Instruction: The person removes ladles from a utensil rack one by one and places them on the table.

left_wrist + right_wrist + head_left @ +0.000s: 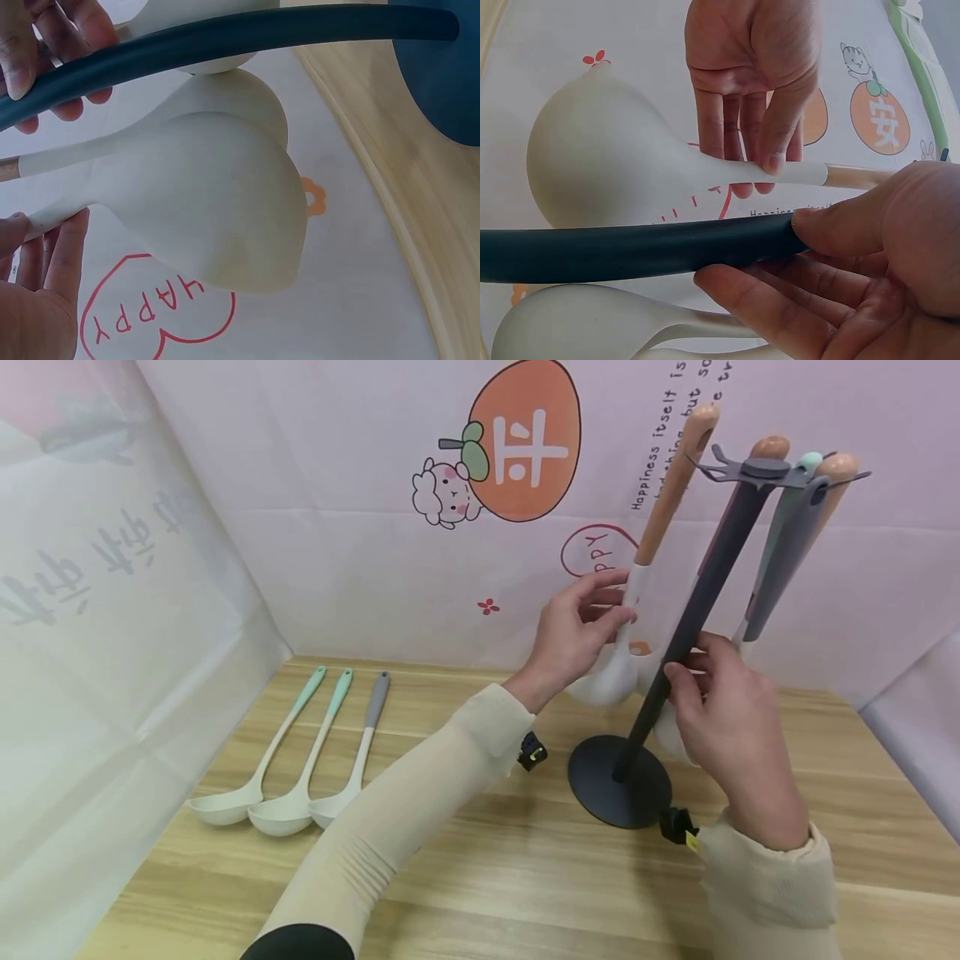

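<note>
In the head view my left hand [573, 631] pinches the white neck of a ladle with a wood-coloured handle [672, 485]. Its rounded white bowl [217, 195] hangs down, and the handle's top stands above and left of the rack's hooks. My right hand [735, 727] grips the dark pole of a utensil stand [708, 581] between thumb and fingers, as the right wrist view also shows. Several utensils with wood-coloured, grey and mint handles hang round the hooked top [765, 470]. Their lower ends are partly hidden behind the pole and my right hand.
On the wooden table [465, 877] at left lie three white ladles, two with mint handles [306, 693] and one with a grey handle [378, 697]. The stand's round dark base [592, 777] rests on the table. A printed cloth [360, 568] hangs behind.
</note>
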### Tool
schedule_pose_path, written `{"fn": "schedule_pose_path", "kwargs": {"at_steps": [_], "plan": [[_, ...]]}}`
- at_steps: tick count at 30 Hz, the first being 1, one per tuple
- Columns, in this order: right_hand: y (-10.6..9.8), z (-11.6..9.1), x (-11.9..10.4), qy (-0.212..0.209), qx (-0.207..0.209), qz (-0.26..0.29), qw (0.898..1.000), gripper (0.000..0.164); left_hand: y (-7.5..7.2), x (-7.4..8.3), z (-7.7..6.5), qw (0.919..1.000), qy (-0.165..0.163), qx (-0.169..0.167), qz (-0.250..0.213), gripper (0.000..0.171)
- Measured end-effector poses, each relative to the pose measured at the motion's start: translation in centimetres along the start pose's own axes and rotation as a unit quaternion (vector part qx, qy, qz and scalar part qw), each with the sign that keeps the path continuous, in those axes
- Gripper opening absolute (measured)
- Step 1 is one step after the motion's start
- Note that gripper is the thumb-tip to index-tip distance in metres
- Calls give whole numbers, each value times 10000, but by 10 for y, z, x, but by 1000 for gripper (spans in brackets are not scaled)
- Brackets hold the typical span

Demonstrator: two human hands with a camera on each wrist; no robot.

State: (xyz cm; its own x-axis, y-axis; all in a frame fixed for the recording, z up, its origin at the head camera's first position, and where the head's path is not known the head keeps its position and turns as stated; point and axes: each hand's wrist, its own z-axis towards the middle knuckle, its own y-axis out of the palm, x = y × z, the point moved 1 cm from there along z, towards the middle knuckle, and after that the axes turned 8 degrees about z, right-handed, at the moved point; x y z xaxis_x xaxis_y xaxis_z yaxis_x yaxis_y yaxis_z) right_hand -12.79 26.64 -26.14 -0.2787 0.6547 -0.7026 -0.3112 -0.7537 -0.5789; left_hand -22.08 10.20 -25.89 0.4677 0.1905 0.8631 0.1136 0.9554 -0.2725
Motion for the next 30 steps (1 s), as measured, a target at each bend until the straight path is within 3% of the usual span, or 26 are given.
{"fn": "schedule_pose_path", "kwargs": {"at_steps": [15,23,30], "plan": [[0,0,-1,0,62,-63,10000,41,-18,-4,-5,9997,-162,192,-82,44],[1,0,0,10,49,0,10000,41,-50,-7,-16,9991,-314,297,-9,43],[0,-1,-1,42,52,-18,10000,40,-80,-17,-29,9947,-645,561,571,36]]}}
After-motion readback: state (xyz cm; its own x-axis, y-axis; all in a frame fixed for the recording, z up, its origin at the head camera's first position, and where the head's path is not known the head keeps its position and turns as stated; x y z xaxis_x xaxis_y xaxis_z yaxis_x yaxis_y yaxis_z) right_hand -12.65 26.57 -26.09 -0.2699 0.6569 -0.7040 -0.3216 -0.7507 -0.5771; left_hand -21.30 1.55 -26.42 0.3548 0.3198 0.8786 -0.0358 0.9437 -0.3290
